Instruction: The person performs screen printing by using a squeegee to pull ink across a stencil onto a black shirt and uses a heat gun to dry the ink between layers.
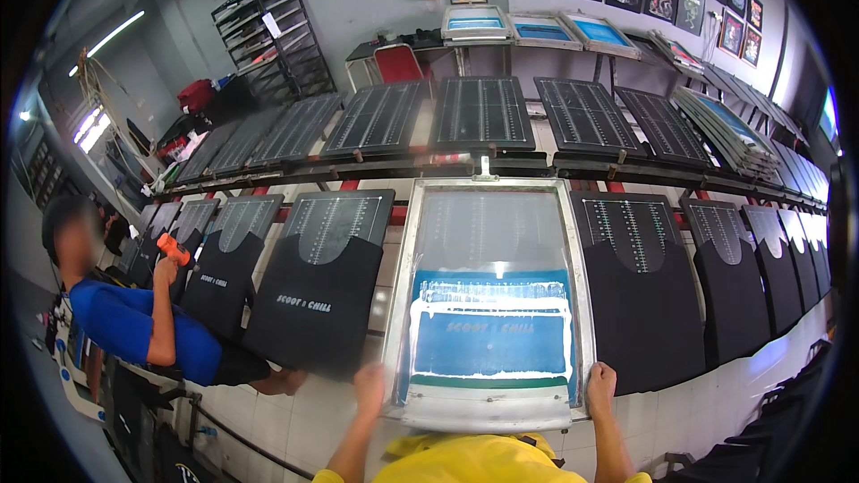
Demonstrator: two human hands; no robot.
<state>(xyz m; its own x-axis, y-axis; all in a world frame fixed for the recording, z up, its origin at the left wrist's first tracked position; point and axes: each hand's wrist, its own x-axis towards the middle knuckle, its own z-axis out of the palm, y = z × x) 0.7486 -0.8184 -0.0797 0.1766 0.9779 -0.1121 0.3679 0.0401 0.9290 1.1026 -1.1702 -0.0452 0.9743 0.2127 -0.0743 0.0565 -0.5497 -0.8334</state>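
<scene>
Silkscreen (579, 291) in its metal surround sits at the lower centre of my view, its top edge meeting a small clamp (485, 165) on the dark rail, which I take to keep that end located. At its lower left corner I have the left hand (369, 391), at its lower right the right hand (601, 385). On both sides the fingers are curled in, grasping the side rails; their undersides are hidden from me. Holding opposite corners near the body probably keeps the surround square and leaves the mesh untouched. I cannot tell whether it rests flat or is slightly raised.

White ink (558, 307) runs in a band across the blue mesh, and a pale bar (488, 407) lies along the near end, apparently parked clear of the pattern.

Left of centre, a black shirt (309, 331) with pale lettering is stretched over its board; right of centre, a black shirt without lettering (646, 331) is fitted likewise, presumably to keep the cloth smooth. At far left, a co-worker (134, 315) holds an orange tool (174, 249) toward the nearby shirts.
</scene>
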